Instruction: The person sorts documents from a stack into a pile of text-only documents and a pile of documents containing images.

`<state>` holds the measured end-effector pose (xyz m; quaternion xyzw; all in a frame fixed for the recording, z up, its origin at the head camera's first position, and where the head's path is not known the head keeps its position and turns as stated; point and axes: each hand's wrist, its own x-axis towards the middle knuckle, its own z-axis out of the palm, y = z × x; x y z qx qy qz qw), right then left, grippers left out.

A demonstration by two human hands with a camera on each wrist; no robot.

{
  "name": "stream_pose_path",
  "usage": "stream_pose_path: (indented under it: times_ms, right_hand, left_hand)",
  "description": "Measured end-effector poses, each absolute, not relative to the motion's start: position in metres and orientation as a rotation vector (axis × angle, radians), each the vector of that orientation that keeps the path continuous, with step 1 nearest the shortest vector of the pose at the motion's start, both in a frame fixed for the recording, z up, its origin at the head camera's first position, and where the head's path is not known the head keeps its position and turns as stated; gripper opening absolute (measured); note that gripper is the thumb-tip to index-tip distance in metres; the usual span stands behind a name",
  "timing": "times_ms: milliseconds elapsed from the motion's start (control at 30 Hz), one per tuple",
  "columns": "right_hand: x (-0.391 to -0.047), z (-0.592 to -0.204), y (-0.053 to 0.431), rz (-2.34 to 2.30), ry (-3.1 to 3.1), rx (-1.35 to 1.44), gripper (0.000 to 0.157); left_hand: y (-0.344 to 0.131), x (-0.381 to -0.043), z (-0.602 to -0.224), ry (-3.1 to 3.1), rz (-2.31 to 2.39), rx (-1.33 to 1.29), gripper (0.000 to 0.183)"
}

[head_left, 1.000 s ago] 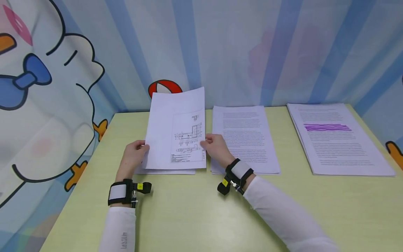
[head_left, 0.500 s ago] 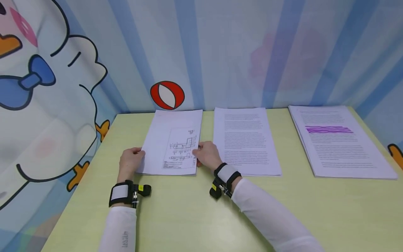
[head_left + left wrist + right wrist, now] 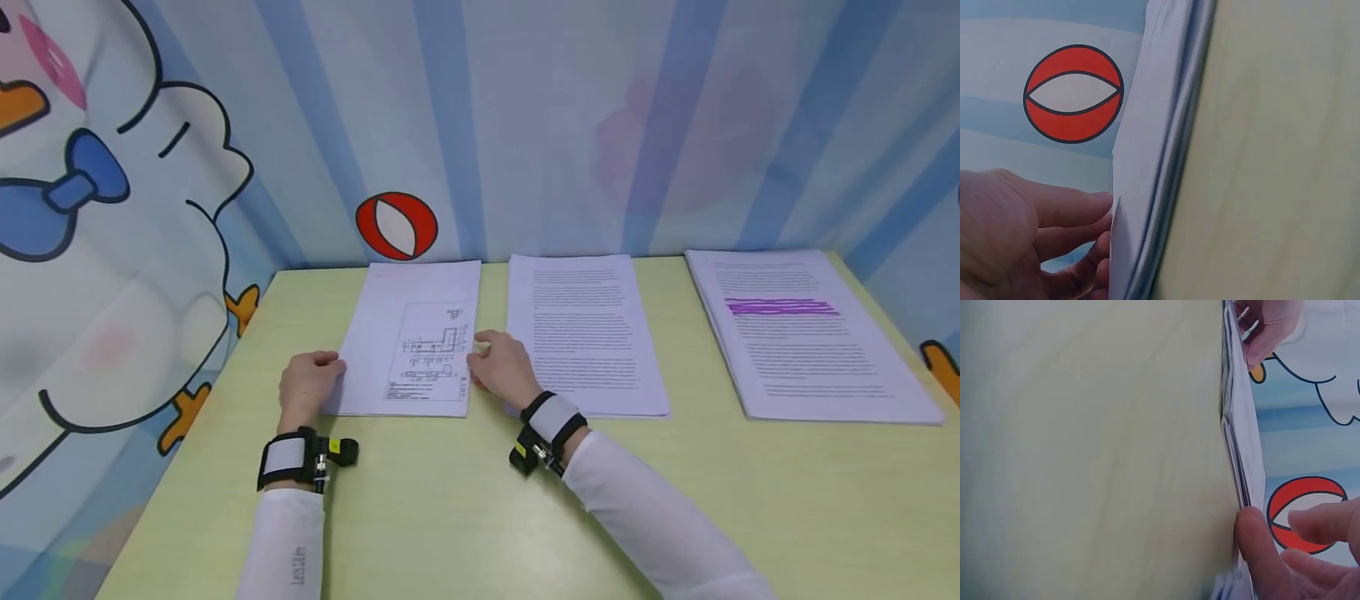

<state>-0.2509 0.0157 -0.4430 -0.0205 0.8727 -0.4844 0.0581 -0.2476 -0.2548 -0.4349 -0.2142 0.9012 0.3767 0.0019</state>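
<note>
Head view shows the leftmost paper stack on the desk's far side, left hand touching its left edge with fingers together, right hand at its right, fingers apart, seemingly keeping it square.

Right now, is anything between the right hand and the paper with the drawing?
No, nothing visible is in the way: the right hand is just beside the technical drawing sheet, with one fingertip at its right edge.
</note>
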Motion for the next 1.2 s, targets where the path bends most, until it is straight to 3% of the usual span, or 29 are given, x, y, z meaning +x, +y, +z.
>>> stream_pose_path:
  times_ms: [200, 533, 933, 1200]
  right_hand:
    - [-0.244, -0.441, 0.022, -1.521, 2.569, -0.162, 0.036]
    - [-0.234, -0.419, 0.057, -1.598, 2.428, -0.268, 0.037]
    - [-0.230, -0.399, 0.141, -1.541, 2.794, -0.477, 0.035]
    - [-0.229, -0.398, 0.194, -1.496, 2.986, -0.346, 0.039]
  left_hand:
    - [-0.256, -0.247, -0.433, 2.864, 1.152, -0.671, 0.041]
    - [-0.231, -0.249, -0.412, 3.131, 1.085, -0.535, 0.037]
    - [-0.171, -0.246, -0.385, 3.286, 1.220, -0.251, 0.033]
    - [-0.125, -0.248, -0.383, 3.242, 1.353, -0.051, 0.031]
